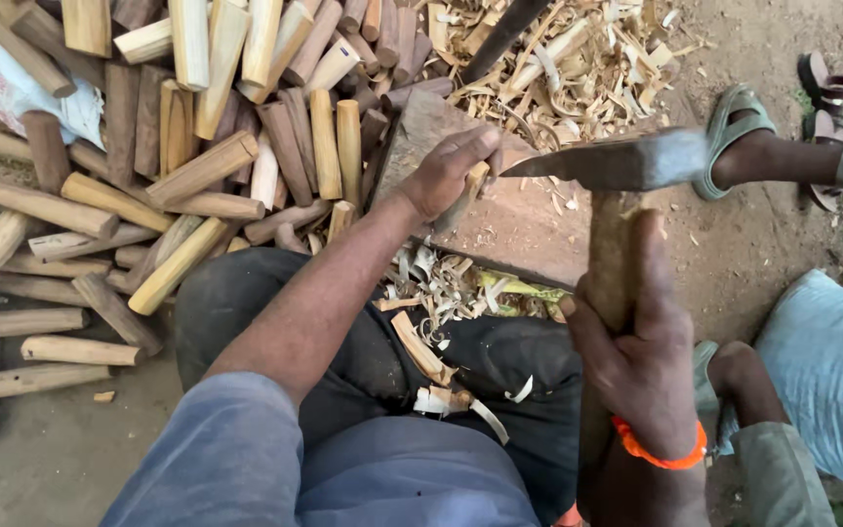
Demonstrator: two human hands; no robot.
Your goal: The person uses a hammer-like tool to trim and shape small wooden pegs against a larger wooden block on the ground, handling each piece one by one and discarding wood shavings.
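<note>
On the wooden block (529, 229), left hand (446, 176) steadies a pale, half-peeled stick (467, 195).

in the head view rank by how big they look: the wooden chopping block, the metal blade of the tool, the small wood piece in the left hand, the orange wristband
1. wooden chopping block
2. metal blade
3. and 4. small wood piece and orange wristband: both look small and are mostly hidden, by the left hand and the right wrist, so I won't rank them.
</note>
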